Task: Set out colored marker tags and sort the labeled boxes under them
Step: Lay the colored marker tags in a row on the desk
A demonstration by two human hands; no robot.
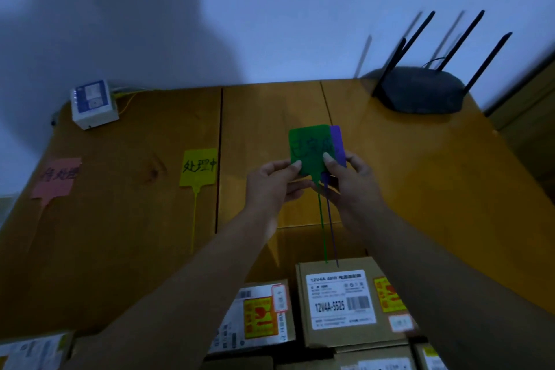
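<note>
Pointing their flag ends toward the far wall, the green tag (307,149) and the purple tag (338,144) just behind it are held above the middle of the table (420,174), thin tails trailing back over a labeled box (339,300) at the near edge. The green flag is pinched by the left hand (270,186); both tags are gripped in the curled fingers of the right hand (348,180). A yellow tag (198,167) and a pink tag (57,177) are laid flat to the left, tails nearward. A router (420,90) and a white device (91,103) are set at the far corners.
</note>
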